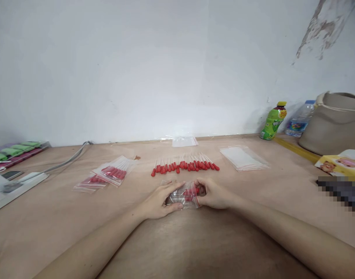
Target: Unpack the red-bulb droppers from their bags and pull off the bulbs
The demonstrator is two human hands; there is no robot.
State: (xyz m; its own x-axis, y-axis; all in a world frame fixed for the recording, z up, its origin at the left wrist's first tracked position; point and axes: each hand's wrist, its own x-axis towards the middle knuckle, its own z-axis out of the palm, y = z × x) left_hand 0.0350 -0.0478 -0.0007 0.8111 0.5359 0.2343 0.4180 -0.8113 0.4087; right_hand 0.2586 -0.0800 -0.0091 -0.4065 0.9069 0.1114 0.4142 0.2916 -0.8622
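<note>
A clear zip bag (177, 197) with several red-bulbed droppers (191, 193) in it lies in front of me, its red-lined mouth toward the right. Around its left part curls my left hand (161, 199), thumb on the near edge and fingers over the far edge. My right hand (213, 193) is closed at the mouth, fingertips against the bag and the red bulbs. Exactly what those fingertips pinch is partly hidden. Just beyond both hands, a row of loose droppers (184, 166) lies with red bulbs toward me and thin clear stems toward the wall.
Filled zip bags (109, 172) overlap at the left; flat unfilled bags (242, 158) are stacked at the right. Another bag (184, 142) lies by the wall. A power strip (23, 190) with a grey cable sits far left. Right stand a green bottle (273, 122), a water bottle (299, 120) and a beige bucket (334, 124).
</note>
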